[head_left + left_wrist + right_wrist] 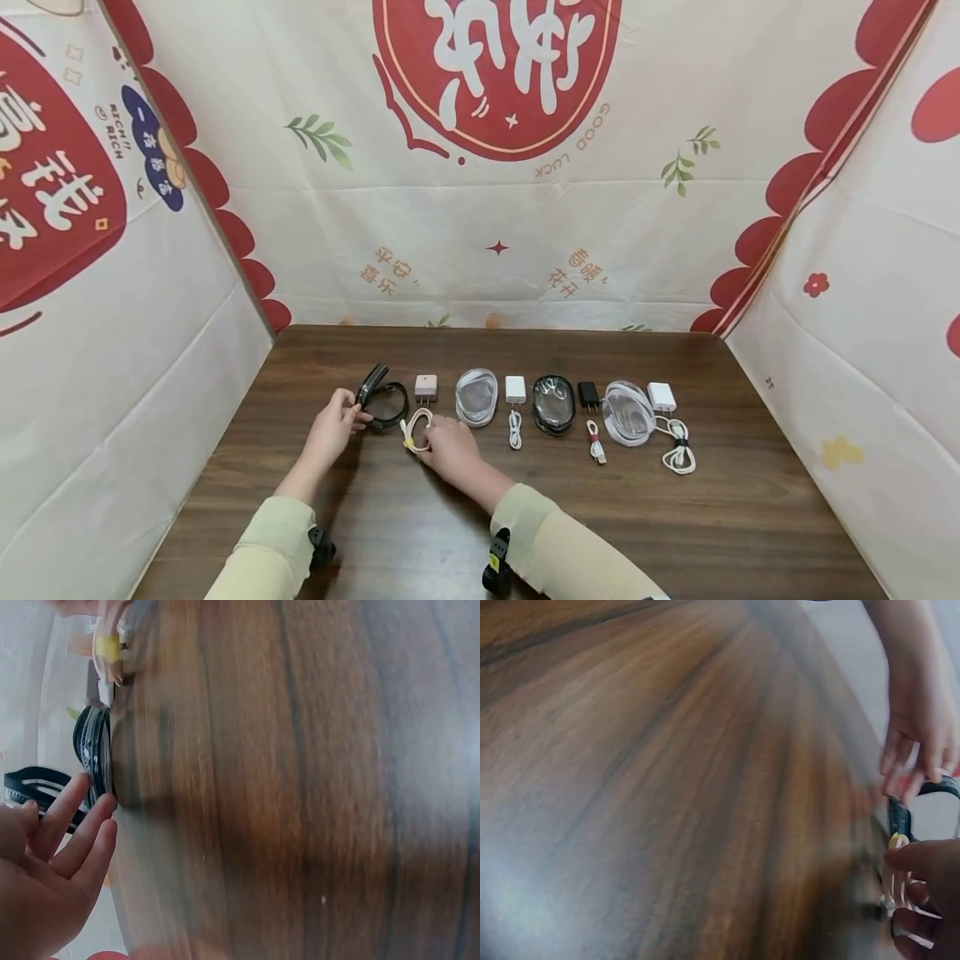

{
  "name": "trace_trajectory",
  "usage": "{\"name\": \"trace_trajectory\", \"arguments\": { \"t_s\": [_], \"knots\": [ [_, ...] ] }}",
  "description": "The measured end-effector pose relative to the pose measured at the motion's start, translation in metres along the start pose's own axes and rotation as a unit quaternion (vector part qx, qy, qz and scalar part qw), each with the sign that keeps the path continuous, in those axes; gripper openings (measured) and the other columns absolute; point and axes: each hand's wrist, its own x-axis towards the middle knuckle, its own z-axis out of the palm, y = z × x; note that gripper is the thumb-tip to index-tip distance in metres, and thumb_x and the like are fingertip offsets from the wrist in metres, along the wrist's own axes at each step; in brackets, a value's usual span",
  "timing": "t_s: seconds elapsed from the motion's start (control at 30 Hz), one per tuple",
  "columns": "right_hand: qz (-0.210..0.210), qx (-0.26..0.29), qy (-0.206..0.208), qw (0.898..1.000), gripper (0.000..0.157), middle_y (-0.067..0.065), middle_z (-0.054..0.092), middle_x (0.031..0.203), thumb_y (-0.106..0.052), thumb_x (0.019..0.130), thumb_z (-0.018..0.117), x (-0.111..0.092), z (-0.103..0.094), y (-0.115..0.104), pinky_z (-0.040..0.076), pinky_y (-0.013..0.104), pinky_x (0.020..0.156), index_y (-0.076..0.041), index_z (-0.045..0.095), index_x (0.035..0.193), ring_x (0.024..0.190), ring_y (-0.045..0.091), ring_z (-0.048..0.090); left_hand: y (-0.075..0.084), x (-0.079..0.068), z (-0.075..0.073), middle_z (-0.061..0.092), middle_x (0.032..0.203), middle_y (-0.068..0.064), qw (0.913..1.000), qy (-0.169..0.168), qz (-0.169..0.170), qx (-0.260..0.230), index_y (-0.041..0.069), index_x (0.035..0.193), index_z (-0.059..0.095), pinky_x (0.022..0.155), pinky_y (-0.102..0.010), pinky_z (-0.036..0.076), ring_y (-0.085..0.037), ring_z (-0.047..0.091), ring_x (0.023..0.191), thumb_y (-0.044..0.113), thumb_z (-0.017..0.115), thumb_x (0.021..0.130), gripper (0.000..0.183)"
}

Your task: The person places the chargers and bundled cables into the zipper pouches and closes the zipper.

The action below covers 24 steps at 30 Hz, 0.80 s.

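Note:
At the left end of the row, my left hand (335,421) pinches the raised upper part of a black cable coil (390,406) between thumb and forefinger. The other fingers spread beside the coil in the left wrist view. My right hand (452,450) grips a coiled pale pink cable (417,431) with a yellow tie, low over the table. In the right wrist view, the thumb lies over the yellow tie (897,840). A pale pink charger plug (426,387) sits just behind that coil, prongs toward me.
Rightward along the brown table (465,542) lie a clear-wrapped coil (476,397), white charger (515,389), small white cable (515,430), black coil (554,405), black charger (588,395), red-tied cable (596,442), another clear-wrapped coil (628,413), white charger (662,396) and white cable (679,454). Fabric walls surround the table.

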Motion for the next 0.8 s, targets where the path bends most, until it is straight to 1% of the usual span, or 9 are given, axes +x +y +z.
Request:
{"name": "trace_trajectory", "arguments": {
  "t_s": [0.1,0.17,0.23,0.3,0.4,0.43,0.57,0.7,0.8],
  "knots": [
    [0.009,0.061,0.018,0.998,0.008,-0.006,0.05,0.078,-0.024,0.08,0.078,0.0,-0.004,0.004,0.045,0.028,0.067,-0.018,0.073,0.078,0.074,0.013,0.053,-0.002,0.0,0.0,0.07,0.095,-0.022,0.9999,-0.01,0.005,0.0,0.004,0.098,0.035,0.077,-0.047,0.053,-0.037,0.068,0.088,0.003,0.041,0.104,0.008],
    [0.017,0.11,0.028,0.993,0.007,-0.005,0.05,0.082,-0.02,0.083,0.077,0.0,-0.007,0.006,0.046,0.027,0.07,-0.014,0.073,0.082,0.076,0.013,0.053,-0.003,-0.001,-0.002,0.07,0.095,-0.022,0.9998,-0.016,0.009,0.001,0.004,0.098,0.035,0.079,-0.048,0.053,-0.037,0.068,0.089,0.003,0.04,0.104,0.008],
    [0.021,0.145,0.039,0.988,0.007,-0.002,0.054,0.086,-0.017,0.086,0.075,0.001,-0.01,0.009,0.048,0.027,0.073,-0.01,0.072,0.085,0.079,0.014,0.055,-0.003,-0.001,-0.003,0.07,0.095,-0.022,0.9996,-0.022,0.016,0.001,0.004,0.097,0.035,0.081,-0.049,0.053,-0.038,0.068,0.09,0.002,0.04,0.104,0.009],
    [0.024,0.165,0.05,0.985,0.008,0.001,0.059,0.088,-0.016,0.089,0.072,0.002,-0.013,0.01,0.049,0.028,0.075,-0.008,0.071,0.088,0.082,0.015,0.058,-0.003,-0.002,-0.005,0.07,0.095,-0.021,0.9994,-0.027,0.02,0.005,0.004,0.097,0.035,0.083,-0.049,0.052,-0.038,0.068,0.091,0.003,0.04,0.104,0.009],
    [0.027,0.175,0.065,0.982,0.011,0.004,0.065,0.09,-0.015,0.092,0.067,0.003,-0.017,0.012,0.051,0.032,0.078,-0.005,0.071,0.092,0.085,0.019,0.062,-0.005,-0.004,-0.009,0.071,0.095,-0.02,0.9988,-0.036,0.031,0.016,0.003,0.097,0.035,0.085,-0.05,0.051,-0.037,0.068,0.091,0.003,0.041,0.104,0.008],
    [0.029,0.179,0.069,0.981,0.011,0.005,0.067,0.09,-0.015,0.093,0.066,0.004,-0.019,0.012,0.051,0.033,0.08,-0.005,0.071,0.093,0.086,0.02,0.063,-0.005,-0.004,-0.01,0.071,0.094,-0.019,0.9986,-0.037,0.031,0.019,0.004,0.097,0.036,0.085,-0.05,0.051,-0.036,0.068,0.091,0.003,0.041,0.104,0.008],
    [0.048,0.208,0.072,0.974,0.014,0.006,0.069,0.095,-0.017,0.096,0.062,0.006,-0.027,0.013,0.051,0.036,0.083,-0.004,0.069,0.097,0.09,0.022,0.065,-0.008,-0.007,-0.013,0.071,0.093,-0.019,0.9973,-0.05,0.05,0.022,0.002,0.098,0.038,0.083,-0.049,0.052,-0.036,0.069,0.09,0.002,0.043,0.103,0.007],
    [0.072,0.249,0.064,0.964,0.016,0.004,0.068,0.092,-0.019,0.099,0.059,0.01,-0.033,0.014,0.051,0.034,0.076,-0.005,0.068,0.1,0.084,0.018,0.062,-0.009,-0.011,-0.013,0.072,0.091,-0.02,0.9955,-0.068,0.066,0.005,0.004,0.097,0.038,0.079,-0.047,0.053,-0.036,0.069,0.089,0.0,0.045,0.102,0.009],
    [0.084,0.273,0.061,0.956,0.016,0.002,0.066,0.089,-0.019,0.1,0.057,0.014,-0.034,0.014,0.05,0.031,0.07,-0.006,0.067,0.101,0.077,0.013,0.059,-0.011,-0.011,-0.011,0.072,0.09,-0.018,0.9941,-0.08,0.073,-0.008,0.006,0.096,0.037,0.08,-0.047,0.053,-0.035,0.07,0.089,0.0,0.046,0.101,0.012]
  ]
}}
